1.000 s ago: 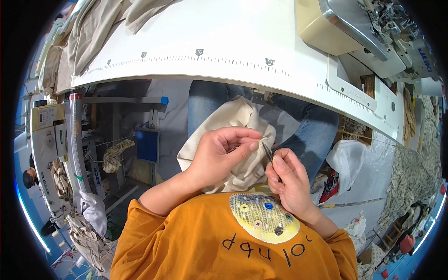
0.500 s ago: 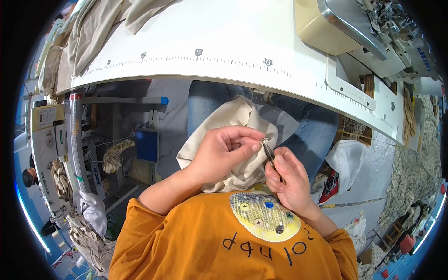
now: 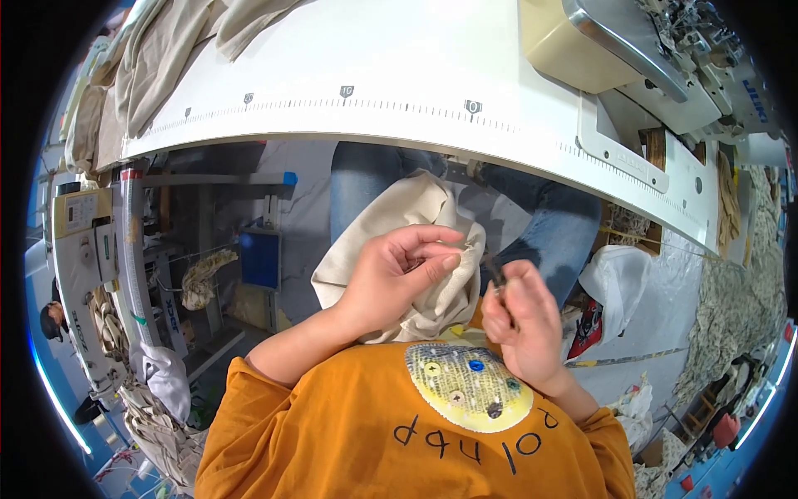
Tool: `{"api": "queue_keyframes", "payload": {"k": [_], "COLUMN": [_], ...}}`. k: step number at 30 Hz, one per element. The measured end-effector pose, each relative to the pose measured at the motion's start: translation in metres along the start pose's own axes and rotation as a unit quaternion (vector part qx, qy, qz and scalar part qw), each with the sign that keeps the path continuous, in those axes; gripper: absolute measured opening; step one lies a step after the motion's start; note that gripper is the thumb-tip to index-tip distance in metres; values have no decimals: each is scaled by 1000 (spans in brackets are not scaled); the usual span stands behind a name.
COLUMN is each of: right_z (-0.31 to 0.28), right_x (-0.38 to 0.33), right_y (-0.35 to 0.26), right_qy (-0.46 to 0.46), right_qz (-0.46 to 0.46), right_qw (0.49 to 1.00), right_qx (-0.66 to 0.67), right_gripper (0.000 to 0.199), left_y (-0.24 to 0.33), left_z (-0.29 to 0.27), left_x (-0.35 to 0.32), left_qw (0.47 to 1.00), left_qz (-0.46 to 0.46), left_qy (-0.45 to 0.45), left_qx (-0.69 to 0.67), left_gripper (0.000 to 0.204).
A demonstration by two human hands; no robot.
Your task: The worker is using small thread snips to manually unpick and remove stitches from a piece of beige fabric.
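Hands at lap level, below the near edge of the white tabletop (image 3: 399, 58). Left hand (image 3: 391, 279) is closed on a fold of beige cloth (image 3: 391, 220), thumb and fingertips pinching its upper right edge; the cloth lies bunched on the lap, between the orange shirt (image 3: 332, 441) and the blue jeans (image 3: 549, 224). Right hand (image 3: 519, 320) is clenched around a small dark tool (image 3: 495, 273), whose tip projects above the fist just beside the pinched cloth edge; the kind of tool cannot be told, and whether the tip touches the cloth cannot be told either. The two hands stand close together, apart by a narrow gap.

Edges: the tabletop's curved front edge carries a printed ruler scale and runs across above both hands, well apart from them. A cream sewing machine (image 3: 632, 50) stands at the far right of the tabletop, with a metal plate beside it. More beige fabric (image 3: 166, 50) hangs over the tabletop's left end.

Open room: floor space shows to the left of the lap, bounded by a table frame, a blue box (image 3: 262, 259) and a second machine (image 3: 83, 249) at the left rim. To the right lie a white plastic bag (image 3: 619, 283) and patterned fabric (image 3: 740, 308), leaving a narrow strip beside the right knee.
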State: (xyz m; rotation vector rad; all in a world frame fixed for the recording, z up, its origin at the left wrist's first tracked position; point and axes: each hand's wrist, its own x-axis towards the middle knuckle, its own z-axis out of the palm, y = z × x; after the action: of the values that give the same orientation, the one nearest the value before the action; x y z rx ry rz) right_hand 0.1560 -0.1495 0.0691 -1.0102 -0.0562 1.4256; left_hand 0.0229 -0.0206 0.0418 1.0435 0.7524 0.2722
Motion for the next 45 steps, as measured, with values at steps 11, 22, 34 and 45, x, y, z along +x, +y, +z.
{"api": "queue_keyframes", "payload": {"k": [11, 22, 34, 45], "right_z": [-4, -5, -10, -6], "right_x": [2, 3, 5, -2], "right_y": [6, 7, 16, 7], "right_qy": [6, 6, -19, -3], "right_qz": [80, 73, 33, -58], "right_qw": [997, 997, 998, 998], "right_qx": [-24, -18, 57, 18], "right_gripper": [18, 18, 13, 13], "left_y": [1, 2, 10, 0], "left_z": [0, 2, 9, 5], "left_x": [-1, -1, -3, -4], "left_qw": [1000, 1000, 999, 1000], "left_qz": [-1, 0, 32, 18], "left_qy": [-8, -13, -29, -5], "left_qx": [-9, 1, 9, 5], "left_gripper": [30, 30, 28, 28]}}
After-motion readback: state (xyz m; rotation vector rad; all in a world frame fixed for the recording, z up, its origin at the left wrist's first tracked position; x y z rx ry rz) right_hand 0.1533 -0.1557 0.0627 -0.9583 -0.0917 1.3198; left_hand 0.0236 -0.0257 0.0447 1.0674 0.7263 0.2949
